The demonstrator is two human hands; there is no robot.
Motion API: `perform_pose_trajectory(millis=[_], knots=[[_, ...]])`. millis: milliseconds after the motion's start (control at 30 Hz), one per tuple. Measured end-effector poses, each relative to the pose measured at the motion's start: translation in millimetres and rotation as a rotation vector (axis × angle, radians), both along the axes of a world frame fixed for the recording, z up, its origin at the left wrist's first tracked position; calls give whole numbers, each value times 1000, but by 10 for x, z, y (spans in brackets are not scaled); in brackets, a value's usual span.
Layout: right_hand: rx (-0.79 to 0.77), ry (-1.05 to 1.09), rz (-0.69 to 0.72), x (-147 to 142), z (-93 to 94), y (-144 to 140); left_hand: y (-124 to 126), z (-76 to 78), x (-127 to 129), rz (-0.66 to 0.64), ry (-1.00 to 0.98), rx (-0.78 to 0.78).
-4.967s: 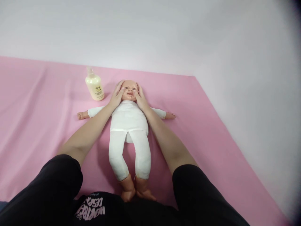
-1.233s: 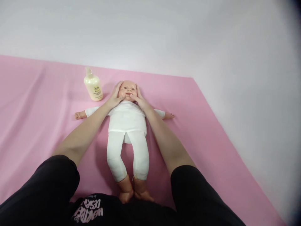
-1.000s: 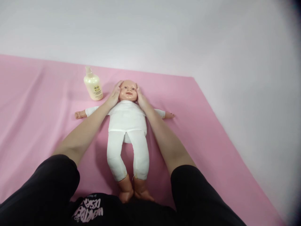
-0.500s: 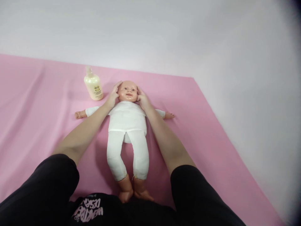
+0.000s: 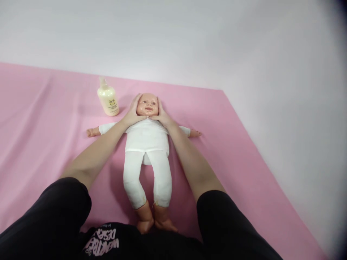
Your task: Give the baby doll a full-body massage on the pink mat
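A baby doll (image 5: 148, 139) in white clothes lies on its back, arms spread to the sides and bare feet toward me. Both my hands cup its head. My left hand (image 5: 132, 113) lies along the left side of the doll's head, fingers stretched upward and thumb under the chin. On the opposite side, my right hand (image 5: 163, 115) mirrors it, with its thumb also below the chin. The two thumb tips meet or nearly meet at the doll's neck. Parts of the fingers are hidden behind the head.
A pump bottle (image 5: 108, 98) of pale yellow liquid stands left of the doll's head, close to my left hand. Beneath everything is a pink cloth (image 5: 222, 144) with a few creases at left. Its far and right edges border a whitish surface (image 5: 271, 72).
My thumbs have moved from the sides of the doll's face inward and down beneath its chin. My hands now fit closer around the head. The doll and the bottle have stayed in place.
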State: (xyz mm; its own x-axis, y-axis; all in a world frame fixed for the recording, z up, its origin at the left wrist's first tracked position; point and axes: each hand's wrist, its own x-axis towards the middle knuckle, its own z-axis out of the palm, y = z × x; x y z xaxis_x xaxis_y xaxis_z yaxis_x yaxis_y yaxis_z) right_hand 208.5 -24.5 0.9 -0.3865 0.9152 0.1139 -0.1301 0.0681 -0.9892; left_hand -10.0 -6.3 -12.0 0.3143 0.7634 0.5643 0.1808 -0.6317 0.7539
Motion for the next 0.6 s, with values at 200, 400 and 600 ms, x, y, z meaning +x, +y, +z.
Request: perform_pose_trajectory(millis=[200, 400, 600], knots=[[-23, -13, -4, -13, 65, -56, -78, 69, -15, -36, -34, -37], [-100, 94, -25, -70, 62, -43, -83, 107, -49, -147, -80, -94], [-99, 167, -86, -107, 110, 0, 173, -87, -19, -182, -209, -140]])
